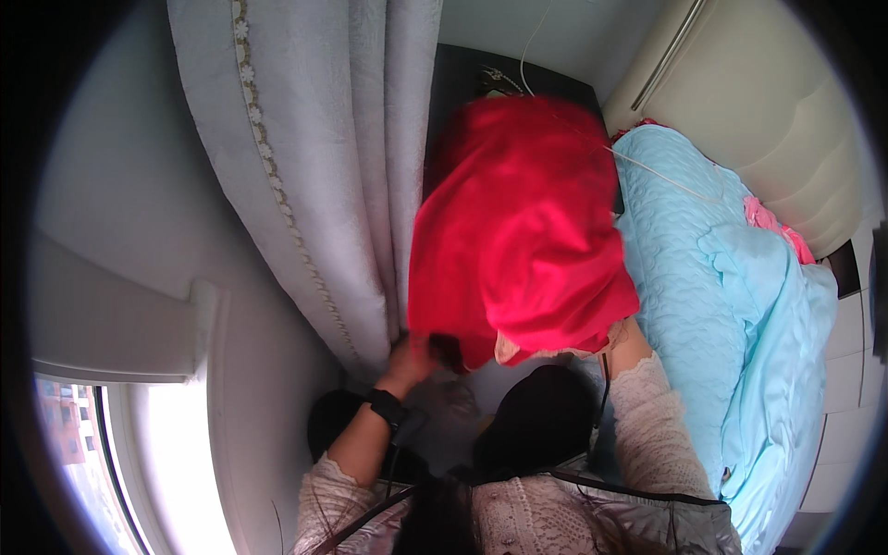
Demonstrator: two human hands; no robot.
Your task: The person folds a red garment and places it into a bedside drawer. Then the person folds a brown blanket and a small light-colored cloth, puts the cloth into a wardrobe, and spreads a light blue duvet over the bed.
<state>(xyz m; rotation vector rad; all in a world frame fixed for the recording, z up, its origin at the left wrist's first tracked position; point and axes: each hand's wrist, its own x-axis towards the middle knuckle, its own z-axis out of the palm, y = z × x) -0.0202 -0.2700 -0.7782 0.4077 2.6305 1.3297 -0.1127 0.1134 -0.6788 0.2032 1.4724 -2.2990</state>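
A bright red cloth (527, 229) is spread in front of me, its far part over a dark bedside surface (458, 80) and its near edge bunched in folds. At its near left corner my left hand (411, 361), blurred and wearing a black wristband, has its fingers closed on the red edge. My right hand (619, 338) reaches in at the near right corner. The cloth covers its fingers, so its grip is hidden. A beige patch of fabric (510, 348) shows along the cloth's near edge.
Light grey curtains (312, 139) hang at the left, beside a bright window (166, 444). To the right lies a bed with a light blue quilted cover (680, 263) against a cream padded headboard (770, 104). A thin white cable (659, 173) crosses from the cloth to the bed.
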